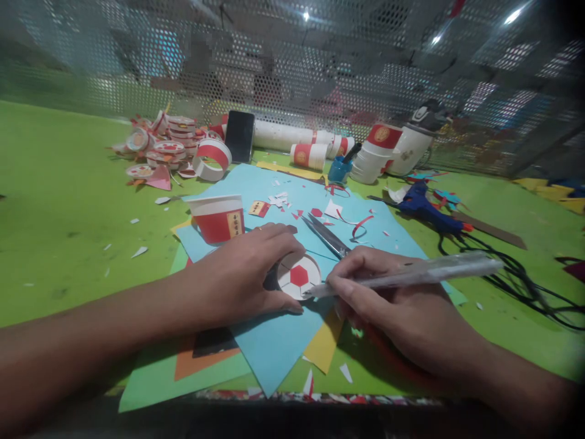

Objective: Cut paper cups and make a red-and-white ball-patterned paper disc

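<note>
A white paper disc with a red hexagon and dark lines around it lies on light blue paper. My left hand curls round its left side, thumb and fingers closed on its edge. In my right hand is a pen, its tip touching the disc's lower right part. Scissors lie just beyond the disc, their handles hidden behind my right hand. Behind my left hand stands a cut red and white paper cup.
Paper scraps litter the blue sheet. At the back are a heap of cut cup pieces, a phone, paper cups and a blue ink bottle. A blue glue gun with a black cable lies at right.
</note>
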Tool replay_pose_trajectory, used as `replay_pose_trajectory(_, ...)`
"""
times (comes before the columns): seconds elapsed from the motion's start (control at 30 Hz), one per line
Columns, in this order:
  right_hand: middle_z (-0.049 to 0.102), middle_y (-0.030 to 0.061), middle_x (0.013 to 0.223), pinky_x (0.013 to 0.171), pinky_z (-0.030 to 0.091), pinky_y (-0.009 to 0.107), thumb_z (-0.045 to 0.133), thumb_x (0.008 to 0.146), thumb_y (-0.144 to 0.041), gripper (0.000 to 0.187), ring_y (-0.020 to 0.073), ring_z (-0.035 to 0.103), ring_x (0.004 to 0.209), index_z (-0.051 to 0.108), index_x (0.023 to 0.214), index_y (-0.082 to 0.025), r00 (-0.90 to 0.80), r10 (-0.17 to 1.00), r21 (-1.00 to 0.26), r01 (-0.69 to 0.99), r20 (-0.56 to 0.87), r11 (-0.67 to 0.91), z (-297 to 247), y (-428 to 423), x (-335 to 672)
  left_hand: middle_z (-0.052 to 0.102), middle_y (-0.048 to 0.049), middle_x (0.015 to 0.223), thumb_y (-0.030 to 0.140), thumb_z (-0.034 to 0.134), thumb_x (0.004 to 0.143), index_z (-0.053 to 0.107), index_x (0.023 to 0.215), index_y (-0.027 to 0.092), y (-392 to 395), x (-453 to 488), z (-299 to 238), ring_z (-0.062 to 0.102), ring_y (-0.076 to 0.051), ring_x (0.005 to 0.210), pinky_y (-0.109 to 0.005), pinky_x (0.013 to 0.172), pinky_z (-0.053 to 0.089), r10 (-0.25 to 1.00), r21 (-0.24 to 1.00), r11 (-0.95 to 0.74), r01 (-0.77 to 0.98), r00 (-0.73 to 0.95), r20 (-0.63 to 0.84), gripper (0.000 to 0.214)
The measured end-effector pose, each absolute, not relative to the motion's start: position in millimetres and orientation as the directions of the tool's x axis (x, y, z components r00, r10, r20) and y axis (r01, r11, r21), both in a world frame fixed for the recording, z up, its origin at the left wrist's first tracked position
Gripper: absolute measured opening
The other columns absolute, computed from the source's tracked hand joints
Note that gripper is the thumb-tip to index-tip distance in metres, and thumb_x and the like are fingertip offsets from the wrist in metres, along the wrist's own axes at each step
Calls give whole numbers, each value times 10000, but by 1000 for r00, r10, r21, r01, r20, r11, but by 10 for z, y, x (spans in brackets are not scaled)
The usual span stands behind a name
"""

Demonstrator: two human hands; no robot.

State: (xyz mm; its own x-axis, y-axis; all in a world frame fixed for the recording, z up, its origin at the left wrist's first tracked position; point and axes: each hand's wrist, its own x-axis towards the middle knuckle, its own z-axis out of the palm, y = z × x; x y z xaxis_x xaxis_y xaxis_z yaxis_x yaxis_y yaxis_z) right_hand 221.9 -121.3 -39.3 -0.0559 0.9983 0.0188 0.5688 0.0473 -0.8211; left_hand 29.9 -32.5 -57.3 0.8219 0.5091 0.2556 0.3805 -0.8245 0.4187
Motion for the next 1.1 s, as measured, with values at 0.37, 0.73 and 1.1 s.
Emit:
replay_pose_trajectory(0.37,581,-52,576,457,416,146,563,836,-234,101,64,517,497,599,746,-207,-51,999,-844,535,4,30,-376,-1216,2196,554,-52,965,450,670,737,531,994,171,-344,298,-553,510,-187,865,-297,716,411,491,385,-844,373,826,278,404)
replay_pose_trajectory(0.73,547,-50,556,446,389,175,552,829,-243,112,79,485,492,591,728,-212,-69,997,-814,581,-36,11,-377,-1238,2201,560,-73,992,410,658,762,532,1006,157,-350,285,-549,518,-192,883,-306,723,426,463,356,-865,352,834,300,374)
replay_pose_trajectory(1.1,568,-46,583,477,397,187,554,826,-234,109,82,491,518,597,729,-211,-74,996,-827,562,-51,-1,-378,-1226,2223,559,-78,1006,384,658,768,537,1025,156,-358,282,-551,519,-195,900,-310,738,433,444,356,-875,327,836,322,364)
